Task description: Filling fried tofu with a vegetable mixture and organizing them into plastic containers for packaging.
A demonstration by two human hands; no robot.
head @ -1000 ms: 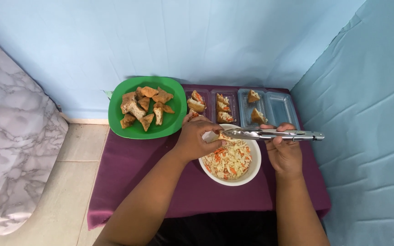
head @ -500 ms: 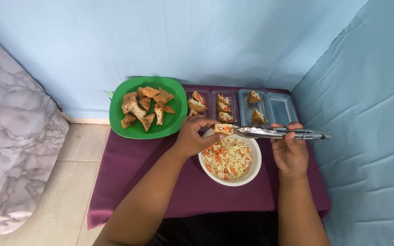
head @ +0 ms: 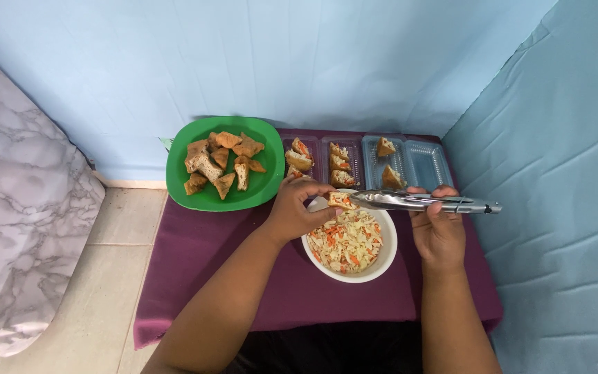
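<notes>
head view: your left hand [head: 297, 211] is holding a small stuffed piece [head: 341, 201] over the far rim of the white bowl [head: 385, 257], with the fingers closed around its near end. your right hand [head: 439, 228] is gripping metal tongs [head: 423, 202] near their back end, and the tong tips are reaching the piece from the right side; i cannot tell if the tips are pinching something or only touching the filling. the bowl is holding a shredded salad [head: 346, 240] of pale strips and orange bits, and it is standing on a purple cloth [head: 202, 256].

the piece is looking light and soft, a fried shell cut open and filled, so i am judging it can crumble or lose its filling if you are squeezing hard. you are better holding it by the firm browned sides, with the open cut staying up. the salad is loose and wet-looking, so it is probably slipping from smooth tongs; a wide, gentle pinch is suiting it.

behind the bowl a green plate [head: 181, 181] is carrying plain fried pieces [head: 219, 161]. to its right, clear trays [head: 420, 163] are standing in a row, and some compartments are already holding filled pieces [head: 299, 156], while the rightmost one is looking empty. a blue sheet [head: 354, 62] is covering the wall.
</notes>
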